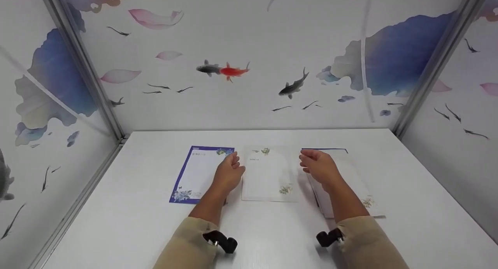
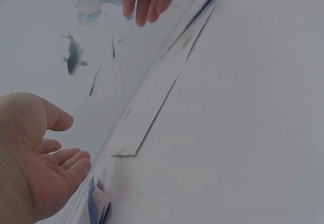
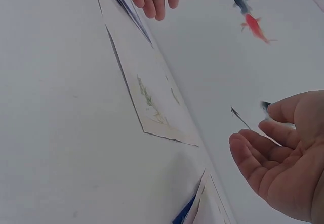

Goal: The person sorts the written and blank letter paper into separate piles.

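Between my two hands lies a pale sheet of paper [image 1: 268,175] with small printed flowers at its top and lower right. My left hand [image 1: 229,171] hovers over the right edge of a blue-bordered sheet [image 1: 194,175] with blue flowers. Loosely bent fingers and an empty palm show in the left wrist view. Above a stack of sheets [image 1: 352,175] is my right hand [image 1: 320,166], its fingers relaxed and holding nothing. The top sheet of that stack is pale with a flower print; a blue edge shows beneath it. The right forearm hides part of the stack.
The sheets lie on a white table [image 1: 128,230]. Behind it stands a white panel [image 1: 233,105] printed with fish and petals, and more printed panels close the left and right sides. Black clamps [image 1: 223,241] sit at both sleeve cuffs.
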`<state>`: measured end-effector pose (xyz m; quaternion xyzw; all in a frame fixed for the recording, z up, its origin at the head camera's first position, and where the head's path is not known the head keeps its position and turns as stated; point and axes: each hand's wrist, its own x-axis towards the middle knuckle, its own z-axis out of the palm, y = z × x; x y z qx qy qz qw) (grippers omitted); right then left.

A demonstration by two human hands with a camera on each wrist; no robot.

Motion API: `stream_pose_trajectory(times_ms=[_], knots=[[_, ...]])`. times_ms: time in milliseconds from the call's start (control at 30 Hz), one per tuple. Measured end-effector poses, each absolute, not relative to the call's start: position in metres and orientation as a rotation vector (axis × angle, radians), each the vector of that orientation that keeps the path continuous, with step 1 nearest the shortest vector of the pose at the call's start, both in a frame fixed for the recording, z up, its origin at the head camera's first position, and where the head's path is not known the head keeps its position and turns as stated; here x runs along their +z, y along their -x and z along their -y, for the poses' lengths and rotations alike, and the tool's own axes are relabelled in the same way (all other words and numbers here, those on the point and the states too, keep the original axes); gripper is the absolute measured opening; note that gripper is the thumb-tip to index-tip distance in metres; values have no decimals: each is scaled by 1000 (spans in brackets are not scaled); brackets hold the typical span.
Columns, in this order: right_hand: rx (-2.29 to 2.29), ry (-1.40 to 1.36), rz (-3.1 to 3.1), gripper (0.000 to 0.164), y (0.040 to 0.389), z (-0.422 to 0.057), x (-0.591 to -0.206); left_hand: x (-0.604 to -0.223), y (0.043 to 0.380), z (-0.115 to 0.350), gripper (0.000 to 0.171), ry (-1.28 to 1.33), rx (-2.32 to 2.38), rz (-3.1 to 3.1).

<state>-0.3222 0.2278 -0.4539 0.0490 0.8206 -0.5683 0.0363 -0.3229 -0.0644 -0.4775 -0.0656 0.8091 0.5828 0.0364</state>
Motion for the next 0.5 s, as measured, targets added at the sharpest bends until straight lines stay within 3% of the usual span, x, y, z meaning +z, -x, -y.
stream_pose_trajectory(times_ms=[500], knots=[[-1434,50,-2600,62,320,-220,-478,-481,318,65,79,123,1623,-2448]])
